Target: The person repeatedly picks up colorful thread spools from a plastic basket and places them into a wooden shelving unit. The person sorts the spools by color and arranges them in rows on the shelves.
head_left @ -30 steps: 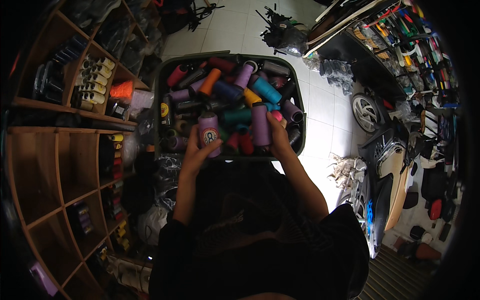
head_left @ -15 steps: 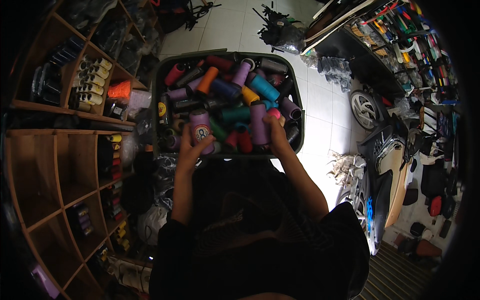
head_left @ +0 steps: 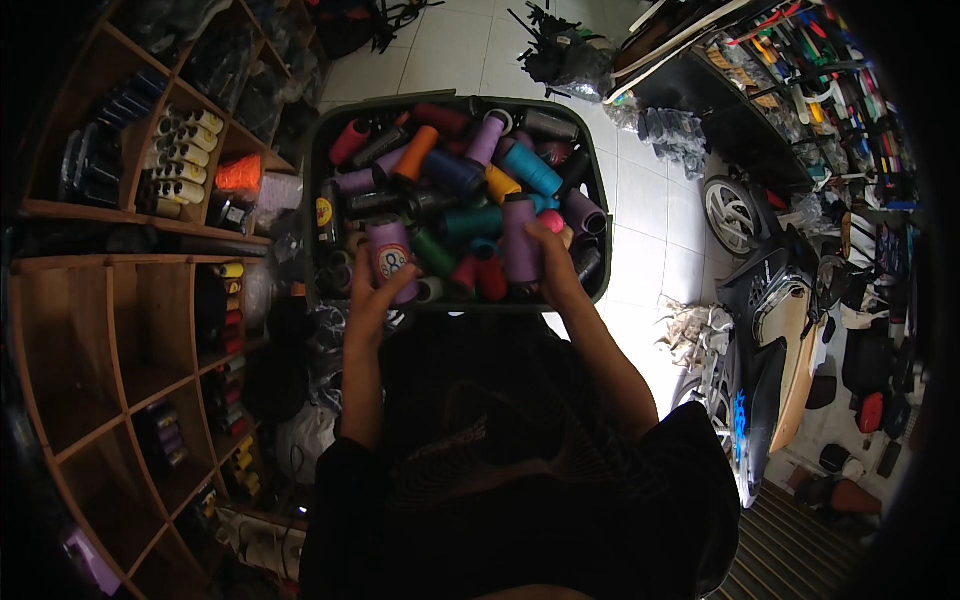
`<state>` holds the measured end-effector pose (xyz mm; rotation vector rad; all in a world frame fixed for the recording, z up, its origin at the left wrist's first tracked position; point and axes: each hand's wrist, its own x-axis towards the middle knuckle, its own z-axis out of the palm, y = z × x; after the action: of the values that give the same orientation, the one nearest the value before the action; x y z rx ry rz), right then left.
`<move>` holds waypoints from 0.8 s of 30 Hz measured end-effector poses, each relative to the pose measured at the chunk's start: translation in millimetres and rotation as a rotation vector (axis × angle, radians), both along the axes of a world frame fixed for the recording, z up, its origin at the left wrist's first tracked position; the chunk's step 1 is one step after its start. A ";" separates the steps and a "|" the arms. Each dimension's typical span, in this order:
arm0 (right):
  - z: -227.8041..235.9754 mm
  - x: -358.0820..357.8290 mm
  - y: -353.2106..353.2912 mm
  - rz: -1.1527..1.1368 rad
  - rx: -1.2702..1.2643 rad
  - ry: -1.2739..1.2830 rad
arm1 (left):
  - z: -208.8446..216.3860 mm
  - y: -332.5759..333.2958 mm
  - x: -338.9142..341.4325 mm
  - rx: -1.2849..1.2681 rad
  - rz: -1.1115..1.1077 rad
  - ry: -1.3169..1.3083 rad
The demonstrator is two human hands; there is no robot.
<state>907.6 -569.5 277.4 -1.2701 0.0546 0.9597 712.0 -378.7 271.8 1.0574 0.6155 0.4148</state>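
In my left hand (head_left: 368,291) is a purple thread spool (head_left: 391,245) with a round label, tilted a little, my fingers and thumb wrapped round its lower part. My right hand (head_left: 556,262) grips a second purple thread spool (head_left: 519,232), held nearly upright, with my thumb across its side. Both are over the near side of a dark bin (head_left: 604,270) heaped with thread spools. Among these lie an orange spool (head_left: 416,153), a light blue spool (head_left: 531,172), a dark blue spool (head_left: 452,174) and a dark green spool (head_left: 470,224). A pink piece (head_left: 550,222) shows beside my right hand.
Wooden cubby shelves (head_left: 118,340) line the left, some holding spools, including a cream-coloured group (head_left: 186,160). On the right stands a motorcycle (head_left: 765,320) on the tiled floor (head_left: 640,200). Plastic-wrapped black goods (head_left: 580,75) lie beyond the bin.
My left hand and its spool have shifted slightly left and the spool has tilted more. The right hand's spool has moved up a little. Both hands keep their hold.
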 end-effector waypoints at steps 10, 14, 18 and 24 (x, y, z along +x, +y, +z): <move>-14.3 4.8 -4.7 -0.191 -0.051 -0.072 | -10.0 25.5 -27.1 -0.032 0.167 0.056; -9.9 11.9 -10.9 -0.120 -0.125 -0.151 | -13.3 35.1 -40.9 0.000 0.257 0.093; 0.1 18.7 -15.4 -0.085 -0.118 -0.167 | -26.1 44.2 -51.4 0.048 0.323 0.102; -12.5 27.9 -25.8 -0.109 -0.246 -0.292 | -20.7 52.3 -53.5 0.052 0.268 0.082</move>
<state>935.4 -595.3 265.0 -1.6071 0.0138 0.6800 658.6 -326.4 251.1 1.0486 0.8277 0.6252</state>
